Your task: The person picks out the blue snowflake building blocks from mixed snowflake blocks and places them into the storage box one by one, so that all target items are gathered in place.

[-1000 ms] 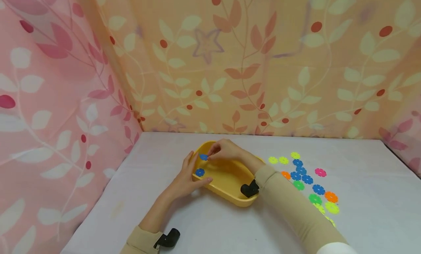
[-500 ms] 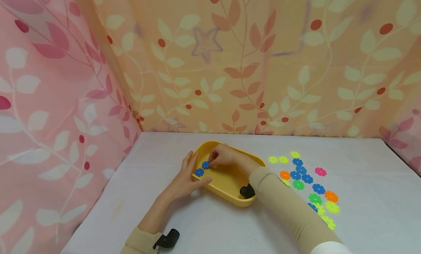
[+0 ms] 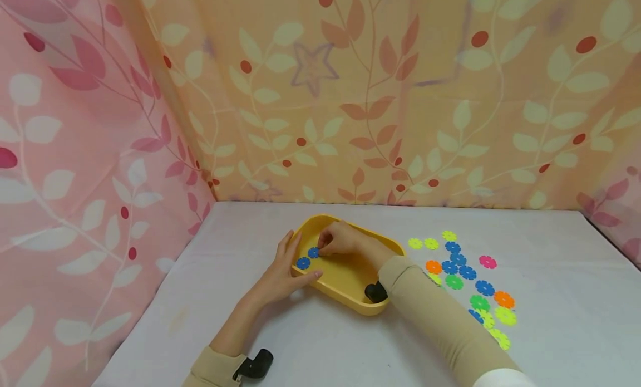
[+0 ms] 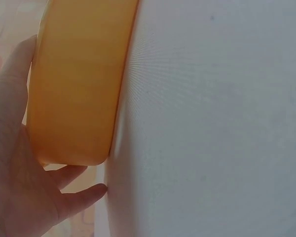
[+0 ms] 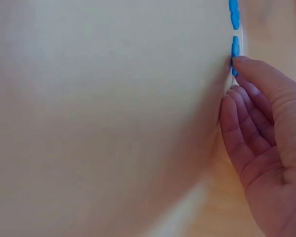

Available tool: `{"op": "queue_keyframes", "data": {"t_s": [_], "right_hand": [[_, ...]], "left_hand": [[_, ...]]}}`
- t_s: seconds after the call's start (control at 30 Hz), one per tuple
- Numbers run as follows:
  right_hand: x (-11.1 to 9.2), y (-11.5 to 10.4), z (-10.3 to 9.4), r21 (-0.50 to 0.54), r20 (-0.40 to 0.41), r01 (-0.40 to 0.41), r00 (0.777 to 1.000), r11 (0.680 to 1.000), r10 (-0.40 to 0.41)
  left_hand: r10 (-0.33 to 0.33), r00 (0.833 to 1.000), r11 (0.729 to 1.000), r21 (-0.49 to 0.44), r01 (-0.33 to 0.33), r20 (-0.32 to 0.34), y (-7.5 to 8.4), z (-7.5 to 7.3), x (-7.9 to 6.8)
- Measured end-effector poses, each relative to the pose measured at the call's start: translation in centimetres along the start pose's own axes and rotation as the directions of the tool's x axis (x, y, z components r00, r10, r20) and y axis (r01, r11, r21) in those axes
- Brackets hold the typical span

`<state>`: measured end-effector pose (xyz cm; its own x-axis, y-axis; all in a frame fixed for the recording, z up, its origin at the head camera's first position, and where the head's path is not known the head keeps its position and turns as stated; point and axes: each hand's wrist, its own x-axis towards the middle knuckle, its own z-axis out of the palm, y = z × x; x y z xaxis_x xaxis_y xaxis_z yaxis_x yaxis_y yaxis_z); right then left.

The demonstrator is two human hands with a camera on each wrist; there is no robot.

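Note:
A yellow plastic tray point(image 3: 345, 275) stands slanted on the table. My left hand point(image 3: 285, 270) holds its left corner, thumb over the near rim and fingers round the end, as the left wrist view point(image 4: 19, 163) partly shows. Inside the tray, my right hand point(image 3: 340, 238) pinches the edge of a blue notched interlocking disc point(image 3: 313, 253) between thumb and finger; the disc is low, at the tray floor. Another blue notched disc point(image 3: 303, 263) lies beside it, closer to my left hand. Both discs appear edge-on in a row in the right wrist view, the pinched one point(image 5: 235, 47) nearer my thumb.
Right of the tray, loose discs are scattered on the white table: yellow point(image 3: 432, 243), blue point(image 3: 458, 259), pink point(image 3: 488, 262), orange point(image 3: 504, 299) and green point(image 3: 454, 282). My right sleeve point(image 3: 430, 314) passes close to them. Patterned cloth point(image 3: 370, 97) hangs behind the table.
My right hand has lowered the blue disc from near the tray's far left wall to the floor beside the other blue disc. My left hand stays on the tray.

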<state>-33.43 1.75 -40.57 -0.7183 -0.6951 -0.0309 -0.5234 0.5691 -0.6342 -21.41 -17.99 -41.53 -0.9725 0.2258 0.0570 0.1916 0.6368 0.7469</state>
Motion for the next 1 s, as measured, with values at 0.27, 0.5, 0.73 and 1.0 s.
{"op": "queue_keyframes", "data": {"t_s": [0.27, 0.5, 0.73, 1.0], "right_hand": [[-0.3, -0.1, -0.3, 0.037, -0.01, -0.014, 1.0, 0.999, 0.015], [-0.7, -1.5, -1.5, 0.231, -0.173, 0.049, 0.985, 0.972, -0.009], [-3.4, -3.8, -5.2, 0.545, -0.3, 0.115, 0.952, 0.831, 0.064], [-9.2, -3.7, -9.4, 0.609, -0.409, 0.194, 0.908, 0.769, 0.095]], "left_hand": [[-0.002, 1.0, 1.0, -0.001, 0.002, 0.007, 0.3, 0.1, -0.1], [-0.003, 1.0, 1.0, 0.009, 0.003, 0.004, 0.1, 0.0, -0.1], [0.024, 1.0, 0.999, 0.027, -0.024, -0.007, 0.1, 0.2, -0.1], [0.028, 0.999, 0.999, 0.04, -0.027, -0.016, -0.2, 0.2, -0.1]]}}
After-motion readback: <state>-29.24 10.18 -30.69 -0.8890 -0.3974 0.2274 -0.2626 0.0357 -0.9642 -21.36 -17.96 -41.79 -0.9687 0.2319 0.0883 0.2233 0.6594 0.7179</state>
